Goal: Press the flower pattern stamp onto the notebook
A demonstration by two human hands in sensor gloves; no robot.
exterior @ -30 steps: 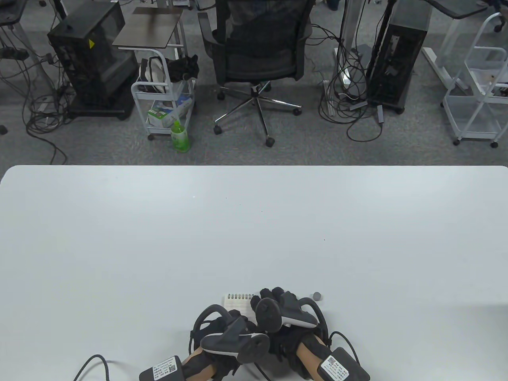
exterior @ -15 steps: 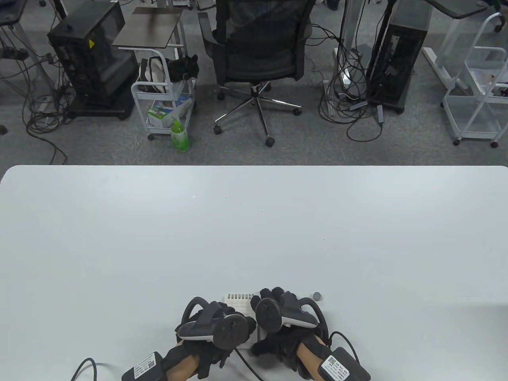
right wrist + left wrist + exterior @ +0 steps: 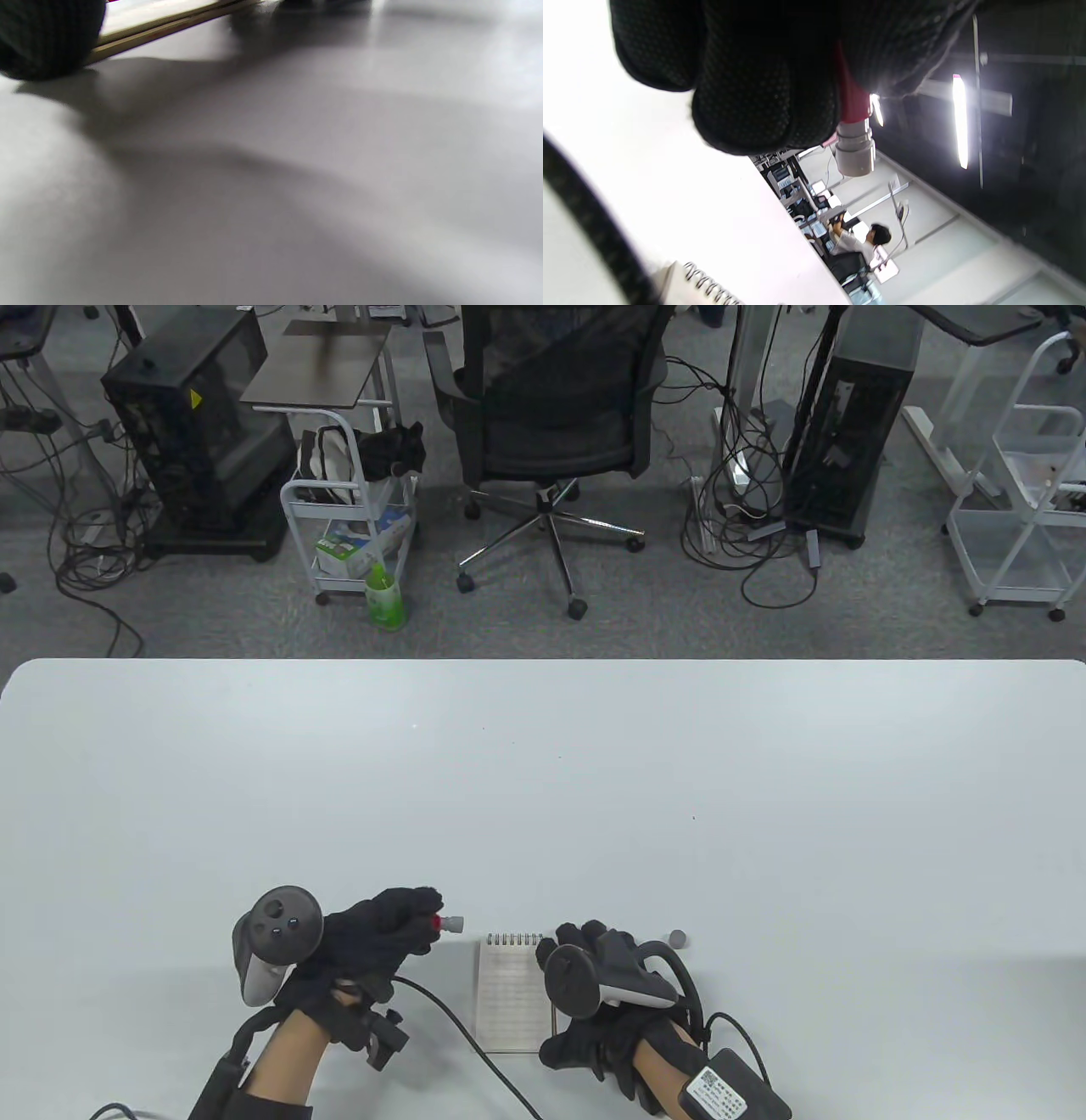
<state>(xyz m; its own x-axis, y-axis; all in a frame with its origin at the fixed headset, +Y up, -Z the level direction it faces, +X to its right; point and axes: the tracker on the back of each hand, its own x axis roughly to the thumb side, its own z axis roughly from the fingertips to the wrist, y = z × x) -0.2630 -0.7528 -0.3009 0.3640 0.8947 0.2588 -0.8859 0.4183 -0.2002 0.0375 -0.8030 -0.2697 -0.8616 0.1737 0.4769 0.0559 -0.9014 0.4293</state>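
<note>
The left hand (image 3: 373, 937) is gripping the flower pattern stamp (image 3: 447, 923), a small red-bodied piece with a grey end that is projecting past the fingertips toward the spiral notebook (image 3: 509, 994). In the table view the stamp is sitting just beside the notebook's top-left corner, over bare table (image 3: 543, 780), not over the page. The left wrist view is showing the fingers (image 3: 763, 84) closed firmly round the red barrel with the grey tip (image 3: 855, 152) exposed; whether that tip is a cap or the stamping face cannot be told.

The right hand (image 3: 607, 993) is resting at the notebook's right edge, a fingertip (image 3: 46, 38) lying against the pad's side in the right wrist view. Its fingers are appearing partly curled and are holding nothing that can be seen (the tracker is hiding most of them).

A small grey cylinder (image 3: 677, 937) is standing on the table just beyond the right hand, possibly a cap.

Judgement on the step in hand: the stamp is needing to be carried rightward over the open page and turned so its face is meeting the paper squarely. A straight vertical press is advisable, since any tilt or sliding is likely to smear or half-print the flower. The right hand is best kept bracing the pad, as a light notebook may shift under pressure.
</note>
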